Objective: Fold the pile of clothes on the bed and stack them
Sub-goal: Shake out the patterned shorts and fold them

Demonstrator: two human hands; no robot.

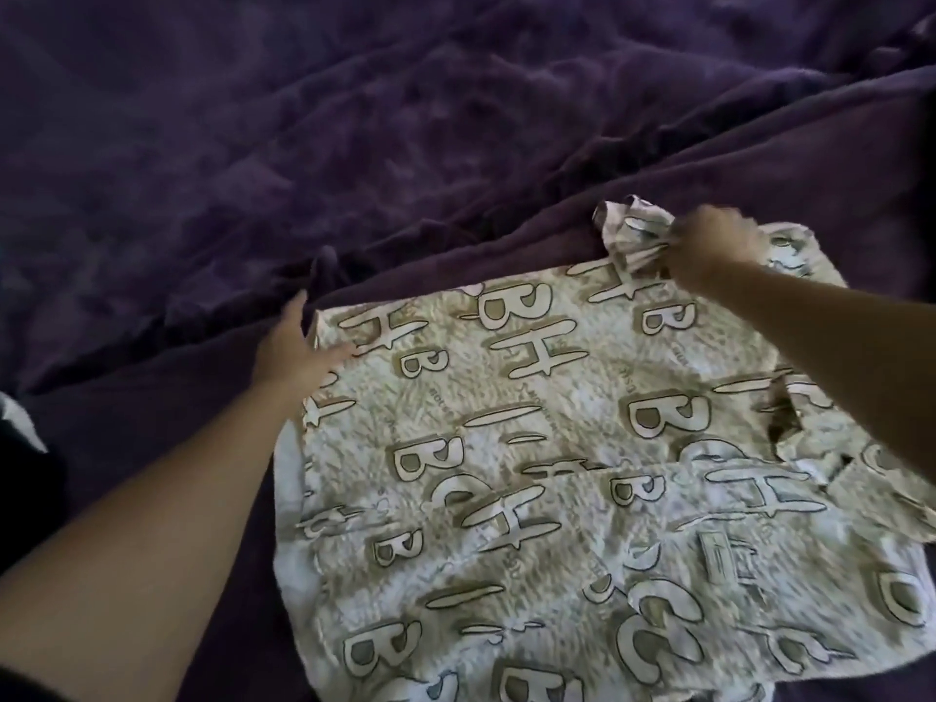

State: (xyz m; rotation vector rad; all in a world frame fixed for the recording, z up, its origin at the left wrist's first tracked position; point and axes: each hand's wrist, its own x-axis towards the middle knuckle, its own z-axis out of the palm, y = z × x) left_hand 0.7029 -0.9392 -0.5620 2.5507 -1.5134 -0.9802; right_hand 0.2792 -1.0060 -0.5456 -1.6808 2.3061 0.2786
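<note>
A beige and white garment (pixel 557 473) printed with large letters lies spread flat on the purple bed cover (pixel 354 144). My left hand (pixel 294 347) rests with straight fingers on the garment's far left corner. My right hand (pixel 714 245) pinches a bunched piece of the same garment (pixel 625 230) at its far edge and holds it slightly raised. A dark gap shows between cloth layers at the right side.
The rumpled purple cover fills the far and left parts of the view, with thick folds running diagonally behind the garment. A dark and white item (pixel 20 428) pokes in at the left edge.
</note>
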